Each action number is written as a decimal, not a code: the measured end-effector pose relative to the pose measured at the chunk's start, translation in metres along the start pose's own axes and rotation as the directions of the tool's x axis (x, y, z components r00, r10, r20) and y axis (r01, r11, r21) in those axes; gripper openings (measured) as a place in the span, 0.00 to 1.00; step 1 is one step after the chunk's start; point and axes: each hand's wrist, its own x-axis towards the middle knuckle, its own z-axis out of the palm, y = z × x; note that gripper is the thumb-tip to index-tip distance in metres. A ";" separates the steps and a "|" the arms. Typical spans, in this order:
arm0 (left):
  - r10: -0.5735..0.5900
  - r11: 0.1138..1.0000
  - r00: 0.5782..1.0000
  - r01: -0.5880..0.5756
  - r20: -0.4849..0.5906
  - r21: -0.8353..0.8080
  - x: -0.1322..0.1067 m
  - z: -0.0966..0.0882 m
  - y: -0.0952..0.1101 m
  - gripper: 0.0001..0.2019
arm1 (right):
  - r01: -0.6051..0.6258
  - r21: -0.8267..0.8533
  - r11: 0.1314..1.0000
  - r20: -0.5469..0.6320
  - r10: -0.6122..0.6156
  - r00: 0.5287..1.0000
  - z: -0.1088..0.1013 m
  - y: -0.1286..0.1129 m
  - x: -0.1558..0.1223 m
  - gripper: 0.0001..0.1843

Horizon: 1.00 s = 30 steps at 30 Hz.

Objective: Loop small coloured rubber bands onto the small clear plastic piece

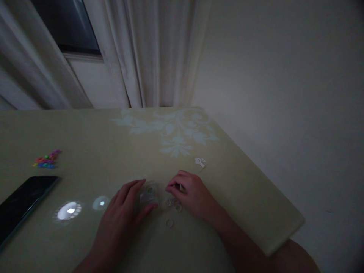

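My left hand is closed around the side of a small clear plastic container on the table, its fingers behind and its thumb in front. A ring-like shape shows in the container. To the right, my right hand makes a pinch, thumb against forefinger, just above the tabletop. Whatever the fingertips hold, if anything, is too small to tell. Below them lie several small clear rings, some close together. One separate ring lies nearer to me.
Small white pieces lie beyond my right hand. Far left is a pile of small colourful pieces, with a black phone in front of it. The table ends at a slanting right edge near the wall. Curtains hang behind.
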 end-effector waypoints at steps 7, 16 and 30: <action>0.118 0.989 0.987 -0.107 -0.113 0.098 0.006 -0.006 0.001 0.23 | -0.038 -0.078 0.996 0.196 0.052 0.979 -0.024 0.018 -0.003 0.04; 0.518 0.849 0.849 -0.525 0.103 0.058 -0.009 0.000 0.015 0.18 | 0.050 -0.078 0.996 0.419 -0.013 0.908 -0.026 0.020 -0.011 0.05; 0.513 0.856 0.856 -0.515 0.060 0.034 -0.010 0.007 0.015 0.12 | 0.112 -0.190 0.975 0.360 -0.037 0.932 -0.014 0.008 -0.017 0.03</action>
